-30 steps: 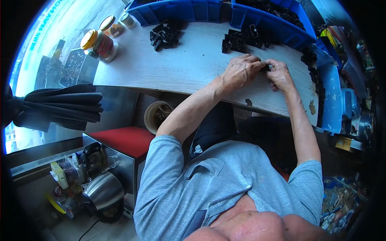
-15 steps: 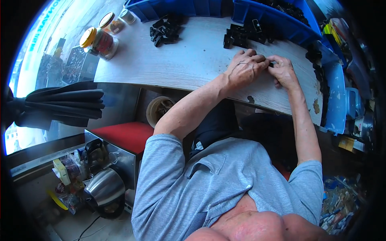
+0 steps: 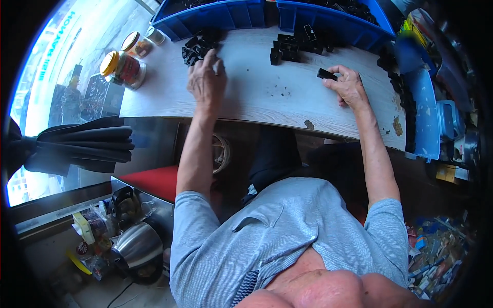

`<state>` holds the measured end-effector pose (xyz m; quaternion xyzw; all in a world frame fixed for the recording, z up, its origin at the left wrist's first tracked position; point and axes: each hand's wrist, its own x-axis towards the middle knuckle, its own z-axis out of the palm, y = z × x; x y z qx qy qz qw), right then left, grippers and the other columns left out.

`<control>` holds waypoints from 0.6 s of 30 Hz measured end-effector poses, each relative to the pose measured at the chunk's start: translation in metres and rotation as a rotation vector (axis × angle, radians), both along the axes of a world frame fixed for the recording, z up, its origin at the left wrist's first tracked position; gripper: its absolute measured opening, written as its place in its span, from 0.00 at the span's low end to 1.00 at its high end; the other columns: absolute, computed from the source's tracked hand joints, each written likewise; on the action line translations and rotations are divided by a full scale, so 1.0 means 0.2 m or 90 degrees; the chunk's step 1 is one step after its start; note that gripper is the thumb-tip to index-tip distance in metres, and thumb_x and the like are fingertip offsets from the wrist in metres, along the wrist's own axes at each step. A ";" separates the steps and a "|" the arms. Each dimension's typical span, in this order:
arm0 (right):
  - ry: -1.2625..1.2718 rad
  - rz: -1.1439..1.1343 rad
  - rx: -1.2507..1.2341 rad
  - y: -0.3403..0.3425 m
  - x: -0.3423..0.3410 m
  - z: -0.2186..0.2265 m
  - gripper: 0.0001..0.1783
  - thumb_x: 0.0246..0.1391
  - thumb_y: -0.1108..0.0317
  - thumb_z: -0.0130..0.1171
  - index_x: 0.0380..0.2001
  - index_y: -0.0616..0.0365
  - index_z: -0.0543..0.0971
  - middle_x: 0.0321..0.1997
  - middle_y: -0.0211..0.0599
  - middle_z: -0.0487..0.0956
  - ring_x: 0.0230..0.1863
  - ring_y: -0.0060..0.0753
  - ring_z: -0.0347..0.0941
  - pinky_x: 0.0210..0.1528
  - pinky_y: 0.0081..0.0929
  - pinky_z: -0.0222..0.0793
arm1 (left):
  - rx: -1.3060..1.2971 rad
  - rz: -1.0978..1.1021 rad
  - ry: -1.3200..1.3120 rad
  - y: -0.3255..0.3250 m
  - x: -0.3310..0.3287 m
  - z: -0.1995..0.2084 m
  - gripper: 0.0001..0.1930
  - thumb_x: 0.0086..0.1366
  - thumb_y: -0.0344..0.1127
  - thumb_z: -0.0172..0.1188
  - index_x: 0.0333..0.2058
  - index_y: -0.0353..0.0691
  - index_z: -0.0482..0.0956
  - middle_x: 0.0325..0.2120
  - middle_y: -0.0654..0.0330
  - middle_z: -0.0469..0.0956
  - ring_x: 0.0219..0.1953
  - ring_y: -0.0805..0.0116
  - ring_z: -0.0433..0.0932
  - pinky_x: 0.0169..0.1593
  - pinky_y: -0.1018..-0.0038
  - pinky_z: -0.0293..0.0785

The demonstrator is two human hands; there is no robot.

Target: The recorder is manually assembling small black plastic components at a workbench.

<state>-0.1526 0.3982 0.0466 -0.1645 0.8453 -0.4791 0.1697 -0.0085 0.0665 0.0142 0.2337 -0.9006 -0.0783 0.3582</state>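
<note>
My left hand (image 3: 207, 78) reaches across the pale wooden table (image 3: 267, 97) to a heap of small black plastic parts (image 3: 197, 47) at the far left, its fingertips touching the heap's near edge. I cannot see whether it grips a part. My right hand (image 3: 348, 84) rests on the table further right and pinches one small black plastic part (image 3: 326, 75) between thumb and fingers. A second group of black parts (image 3: 292, 45) lies between the hands, near the back.
Two blue plastic bins (image 3: 221, 13) (image 3: 334, 23) stand along the table's back edge with black parts inside. Lidded jars (image 3: 123, 66) stand at the far left. A blue tray (image 3: 423, 108) runs down the right side. A kettle (image 3: 138, 251) sits below left.
The hands were together over one part near the right middle of the table. The left hand has since swung away left to the heap of parts; the right hand keeps the black part.
</note>
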 end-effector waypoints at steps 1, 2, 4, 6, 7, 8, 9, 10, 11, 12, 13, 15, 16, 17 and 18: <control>-0.001 0.002 -0.003 0.00 0.00 -0.01 0.23 0.53 0.65 0.70 0.50 0.62 0.79 0.13 0.22 0.68 0.09 0.15 0.61 0.10 0.19 0.56 | -0.011 0.043 -0.066 -0.04 0.01 0.01 0.20 0.65 0.46 0.65 0.56 0.54 0.81 0.39 0.55 0.84 0.40 0.53 0.80 0.46 0.59 0.76; 0.010 -0.008 -0.006 0.00 0.00 -0.01 0.23 0.53 0.64 0.70 0.50 0.62 0.79 0.13 0.22 0.69 0.09 0.15 0.61 0.10 0.18 0.56 | -0.021 0.086 -0.132 -0.07 0.02 0.01 0.21 0.65 0.48 0.64 0.56 0.55 0.81 0.40 0.54 0.84 0.42 0.53 0.80 0.46 0.58 0.76; 0.021 -0.020 -0.007 0.02 0.00 -0.02 0.23 0.53 0.64 0.70 0.50 0.62 0.79 0.13 0.22 0.69 0.09 0.15 0.61 0.10 0.18 0.56 | -0.015 0.089 -0.129 -0.08 0.01 0.01 0.22 0.65 0.50 0.64 0.57 0.55 0.81 0.40 0.54 0.83 0.43 0.52 0.80 0.47 0.58 0.76; 0.006 -0.026 -0.021 0.01 -0.01 -0.04 0.22 0.53 0.64 0.70 0.50 0.62 0.79 0.14 0.22 0.69 0.10 0.15 0.62 0.10 0.18 0.56 | -0.010 0.093 -0.126 -0.08 0.02 0.00 0.22 0.65 0.51 0.63 0.57 0.56 0.81 0.40 0.54 0.83 0.43 0.52 0.80 0.47 0.59 0.76; 0.006 -0.025 -0.021 0.01 -0.01 -0.04 0.22 0.53 0.64 0.70 0.50 0.62 0.79 0.14 0.22 0.69 0.10 0.15 0.62 0.10 0.18 0.56 | -0.019 0.081 -0.107 -0.08 0.03 -0.02 0.22 0.65 0.51 0.64 0.56 0.55 0.82 0.41 0.54 0.83 0.44 0.52 0.80 0.47 0.58 0.77; 0.000 -0.031 -0.034 0.01 -0.01 -0.05 0.23 0.53 0.64 0.70 0.50 0.61 0.79 0.15 0.22 0.70 0.10 0.15 0.62 0.10 0.18 0.57 | -0.029 0.070 -0.088 -0.08 0.03 -0.03 0.21 0.65 0.50 0.64 0.55 0.55 0.82 0.41 0.55 0.83 0.44 0.52 0.80 0.47 0.58 0.77; -0.005 -0.035 -0.047 0.00 -0.01 -0.05 0.23 0.53 0.64 0.70 0.50 0.61 0.79 0.15 0.22 0.70 0.10 0.15 0.62 0.10 0.18 0.57 | -0.029 0.074 -0.089 -0.08 0.04 -0.04 0.21 0.65 0.50 0.64 0.55 0.55 0.82 0.41 0.55 0.83 0.44 0.52 0.80 0.47 0.58 0.77; -0.006 -0.031 -0.047 0.00 -0.01 -0.04 0.23 0.53 0.64 0.70 0.50 0.61 0.79 0.15 0.22 0.70 0.10 0.15 0.62 0.10 0.18 0.57 | -0.046 0.042 -0.072 -0.09 0.05 -0.05 0.19 0.64 0.48 0.65 0.53 0.54 0.83 0.42 0.56 0.83 0.44 0.52 0.80 0.48 0.59 0.77; -0.007 -0.049 -0.039 0.00 0.00 -0.04 0.24 0.53 0.63 0.70 0.50 0.61 0.79 0.15 0.22 0.70 0.10 0.15 0.62 0.10 0.17 0.57 | -0.063 0.011 -0.054 -0.10 0.06 -0.06 0.18 0.64 0.47 0.65 0.52 0.53 0.84 0.42 0.57 0.84 0.44 0.53 0.80 0.48 0.59 0.77; -0.007 -0.067 -0.033 0.01 0.01 -0.03 0.24 0.52 0.62 0.70 0.51 0.60 0.78 0.15 0.22 0.70 0.11 0.14 0.63 0.11 0.17 0.58 | -0.064 0.015 -0.054 -0.10 0.06 -0.05 0.18 0.64 0.47 0.65 0.52 0.53 0.84 0.42 0.57 0.84 0.44 0.53 0.80 0.48 0.59 0.77; -0.006 -0.063 -0.034 0.01 0.01 -0.03 0.24 0.52 0.62 0.70 0.51 0.60 0.78 0.15 0.22 0.70 0.11 0.14 0.63 0.11 0.17 0.58 | -0.031 0.008 -0.047 -0.10 0.05 -0.05 0.16 0.64 0.43 0.65 0.50 0.52 0.84 0.44 0.58 0.83 0.45 0.53 0.80 0.49 0.60 0.76; 0.005 -0.068 -0.031 0.02 0.00 -0.04 0.25 0.52 0.59 0.70 0.51 0.60 0.78 0.16 0.22 0.70 0.11 0.14 0.63 0.11 0.16 0.59 | 0.012 0.013 -0.026 -0.11 0.06 -0.06 0.14 0.64 0.39 0.65 0.49 0.51 0.84 0.44 0.57 0.83 0.47 0.55 0.79 0.51 0.62 0.76; 0.005 -0.064 -0.033 0.02 0.00 -0.04 0.25 0.52 0.59 0.70 0.51 0.60 0.78 0.16 0.22 0.70 0.11 0.14 0.63 0.11 0.16 0.59 | 0.010 0.017 -0.025 -0.13 0.07 -0.07 0.14 0.64 0.39 0.65 0.49 0.51 0.84 0.44 0.57 0.83 0.47 0.55 0.79 0.51 0.62 0.76; 0.005 -0.060 -0.041 0.01 0.00 -0.04 0.25 0.52 0.59 0.70 0.51 0.59 0.78 0.16 0.22 0.70 0.11 0.13 0.63 0.11 0.16 0.59 | 0.028 0.030 -0.016 -0.16 0.07 -0.08 0.16 0.64 0.41 0.65 0.50 0.52 0.84 0.43 0.57 0.83 0.46 0.54 0.80 0.50 0.61 0.76; 0.005 -0.057 -0.047 0.02 0.01 -0.04 0.25 0.53 0.58 0.70 0.51 0.59 0.79 0.16 0.22 0.70 0.11 0.13 0.63 0.11 0.16 0.59 | 0.048 0.042 -0.007 -0.17 0.07 -0.07 0.17 0.64 0.42 0.64 0.52 0.53 0.83 0.41 0.57 0.84 0.45 0.53 0.81 0.49 0.60 0.76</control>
